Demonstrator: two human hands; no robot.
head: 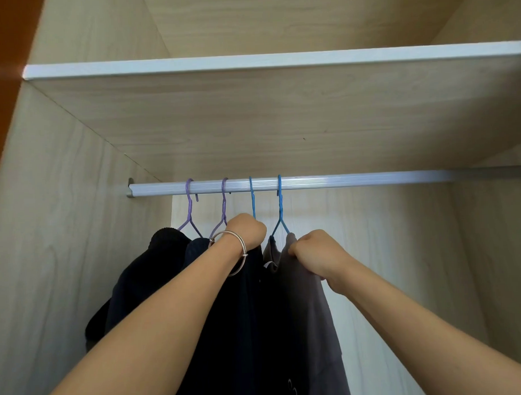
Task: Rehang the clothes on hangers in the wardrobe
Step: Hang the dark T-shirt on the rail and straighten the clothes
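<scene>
A white-edged shelf [248, 62] spans the upper compartment. A bracket [130, 187] is fixed to the left panel. A reddish-brown surface [3, 58] occupies the upper-left corner.

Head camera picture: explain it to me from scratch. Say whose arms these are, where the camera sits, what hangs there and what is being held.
There is no machine here. The camera is worn on a person's head, so the two bare arms reaching up from the bottom edge are that person's own. You are looking into a pale wooden wardrobe, under a shelf. A silver rail runs across it. Four hangers hook over the rail: two purple hangers on the left and two blue hangers beside them. Dark clothes hang from the purple ones and a grey garment from the rightmost blue one. The left hand, with a bracelet at its wrist, is closed at the base of the other blue hanger. The right hand pinches the grey garment's top edge with its fingers.
</scene>
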